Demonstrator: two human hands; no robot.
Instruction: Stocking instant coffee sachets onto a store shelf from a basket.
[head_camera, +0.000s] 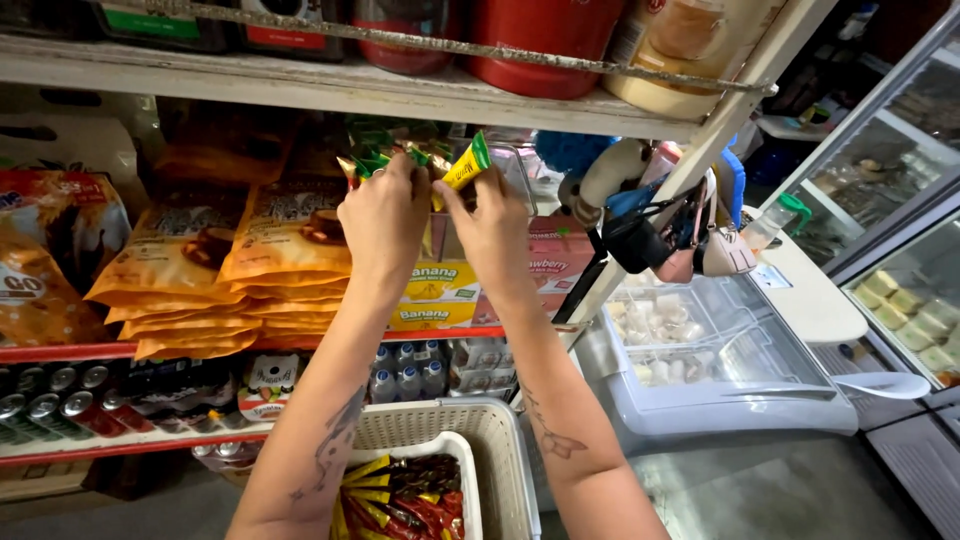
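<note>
While both arms reach up to the middle shelf (300, 350), the left hand (385, 222) is clenched around a bunch of small green and gold sachets (385, 158), and the right hand (495, 235) pinches one yellow sachet (466, 163) with a green end between thumb and fingers, tilted up just beside the bunch. Both hands hover at the mouth of a clear tub (515, 175) that stands on yellow boxes (435, 295) (its inside is too hidden to tell how full it is). Orange pouches (200, 270) lie stacked to the left, with cans (60, 400) and small bottles (405, 370) on the shelf below. Down between the forearms, a white basket (495, 440) holds a tray (470, 495) with many more red and yellow sachets (405, 500) lying in it. Judging by that, the stocking looks partly done: one handful is at the tub, and a good deal is left in the tray.
</note>
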